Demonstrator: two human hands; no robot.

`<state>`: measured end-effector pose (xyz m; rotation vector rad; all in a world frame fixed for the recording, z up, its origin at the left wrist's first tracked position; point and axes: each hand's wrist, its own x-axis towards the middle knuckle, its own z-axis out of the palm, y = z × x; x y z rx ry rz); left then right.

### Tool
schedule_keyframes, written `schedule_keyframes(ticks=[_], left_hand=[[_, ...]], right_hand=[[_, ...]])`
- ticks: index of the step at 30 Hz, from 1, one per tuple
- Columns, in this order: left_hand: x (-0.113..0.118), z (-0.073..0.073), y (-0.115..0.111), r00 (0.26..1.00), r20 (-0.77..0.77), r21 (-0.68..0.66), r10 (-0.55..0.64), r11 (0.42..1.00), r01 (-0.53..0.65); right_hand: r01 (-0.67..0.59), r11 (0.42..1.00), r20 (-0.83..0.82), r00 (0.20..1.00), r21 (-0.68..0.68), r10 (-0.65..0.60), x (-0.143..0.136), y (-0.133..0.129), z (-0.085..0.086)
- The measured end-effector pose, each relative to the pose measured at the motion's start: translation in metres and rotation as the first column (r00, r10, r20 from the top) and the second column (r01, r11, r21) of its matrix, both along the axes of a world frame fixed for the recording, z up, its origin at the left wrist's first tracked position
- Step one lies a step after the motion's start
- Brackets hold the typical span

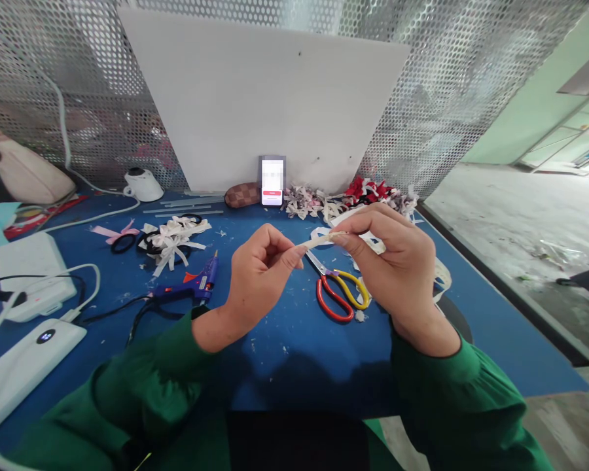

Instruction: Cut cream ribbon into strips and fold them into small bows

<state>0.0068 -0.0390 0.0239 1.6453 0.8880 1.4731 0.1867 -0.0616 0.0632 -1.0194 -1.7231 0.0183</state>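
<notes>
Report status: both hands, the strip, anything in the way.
Left hand, right hand: both pinching. Pale strip spans between them. Scissors on blue table below, not visibly blocking.

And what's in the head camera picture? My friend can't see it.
A person's left hand and right hand pinch a pale ribbon between them above a blue table. Scissors with red and yellow handles lie there, with a glue gun and white bows further left.
</notes>
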Motion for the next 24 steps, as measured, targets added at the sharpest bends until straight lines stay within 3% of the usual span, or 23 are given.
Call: schedule_keyframes(ticks=[4,12,19,24], left_hand=[[0.001,0.003,0.002,1.0,0.02,-0.053,-0.011,0.999,0.012],[0.0,0.005,0.002,0.998,-0.063,-0.034,0.018,0.999,-0.02],[0.0,0.002,-0.002,0.999,-0.004,-0.044,0.039,0.998,-0.039],[0.001,-0.003,-0.002,1.0,0.019,-0.054,0.006,0.999,-0.005]], right_hand=[[-0.008,1.0,0.018,1.0,0.008,0.008,0.0,-0.002,0.001],[-0.011,1.0,-0.001,1.0,0.011,0.011,-0.001,-0.002,0.002],[-0.305,0.938,-0.014,0.951,-0.163,0.307,-0.007,-0.006,0.001],[-0.197,0.974,0.035,0.979,-0.111,0.201,-0.013,-0.002,-0.006]])
